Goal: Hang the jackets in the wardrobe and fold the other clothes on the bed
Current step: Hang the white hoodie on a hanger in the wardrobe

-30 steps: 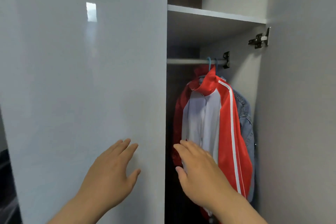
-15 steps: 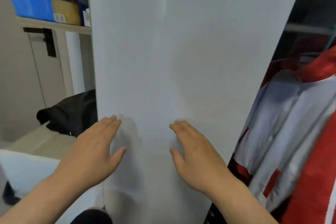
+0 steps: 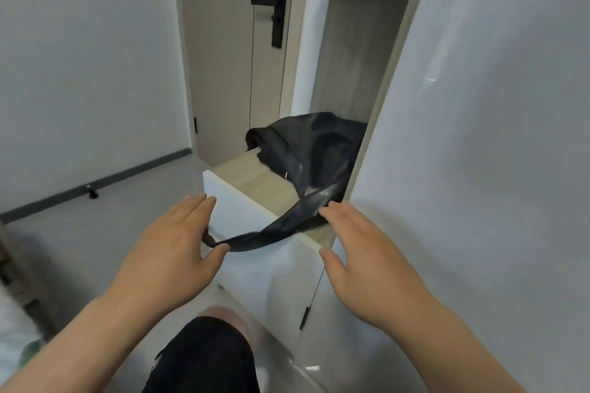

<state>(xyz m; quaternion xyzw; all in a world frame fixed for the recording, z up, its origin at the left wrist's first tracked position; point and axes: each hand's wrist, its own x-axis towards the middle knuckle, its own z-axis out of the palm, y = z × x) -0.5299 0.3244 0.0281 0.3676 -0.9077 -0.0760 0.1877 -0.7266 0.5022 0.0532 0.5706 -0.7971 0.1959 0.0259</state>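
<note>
View swung left; black jacket (image 3: 306, 150) part-hidden behind door (image 3: 479, 137); right hand (image 3: 360, 258) released, left hand (image 3: 169, 252) unclear.

Black jacket (image 3: 306, 150): smooth, faintly shiny cloth. Worktop (image 3: 252, 183): matt, pale wood grain. Cabinet front (image 3: 274, 277): glossy, smooth white. Wardrobe door (image 3: 479, 137): glossy pale grey, catching reflections. Door handle (image 3: 276, 19): matt black.

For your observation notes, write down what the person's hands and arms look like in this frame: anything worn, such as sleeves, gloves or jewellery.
The left hand and right hand are both bare, with no gloves. No ring, watch or bracelet shows on either one. Both forearms are uncovered all the way to the bottom edge of the picture, so no sleeve is in view.
</note>
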